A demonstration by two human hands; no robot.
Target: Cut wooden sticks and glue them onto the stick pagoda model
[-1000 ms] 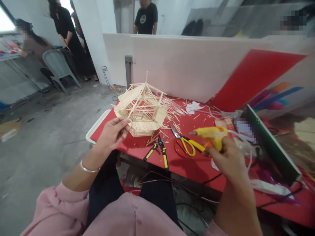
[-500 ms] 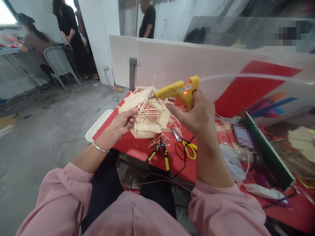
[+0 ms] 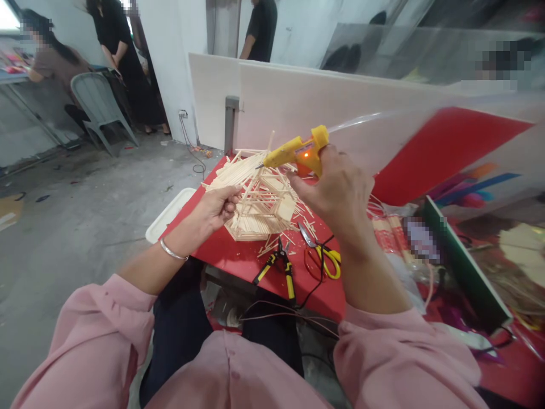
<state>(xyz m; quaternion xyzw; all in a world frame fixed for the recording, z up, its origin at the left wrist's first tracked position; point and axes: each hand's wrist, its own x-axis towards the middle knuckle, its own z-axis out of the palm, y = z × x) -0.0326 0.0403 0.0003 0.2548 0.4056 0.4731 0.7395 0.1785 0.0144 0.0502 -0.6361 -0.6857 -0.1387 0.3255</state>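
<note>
A yellow hot glue gun point(image 3: 293, 152) is in the grip of my right hand point(image 3: 340, 184), its orange light glowing. Its nozzle points left and meets the upper part of a house-like model point(image 3: 255, 227) built from thin wooden sticks; whether it touches cannot be told. My left hand point(image 3: 217, 210), fingers pinched, is at the near left edge of the model's slanted roof point(image 3: 232, 170). What exactly lies between those fingertips is partly hidden. Wire strippers point(image 3: 279, 267) with black and yellow handles and yellow-handled scissors point(image 3: 326, 258) lie in front of the model.
Loose sticks point(image 3: 309, 227) lie on the red tabletop point(image 3: 238, 258). A black cord point(image 3: 317, 287) crosses the front edge. At right are packets point(image 3: 389, 233) and a green-sided box point(image 3: 468, 267). White boards point(image 3: 340, 108) stand behind; several people are in the background.
My right hand has moved the glue gun slightly left and down, its nozzle shifting along the upper roof. My left hand stays almost in place at the model.
</note>
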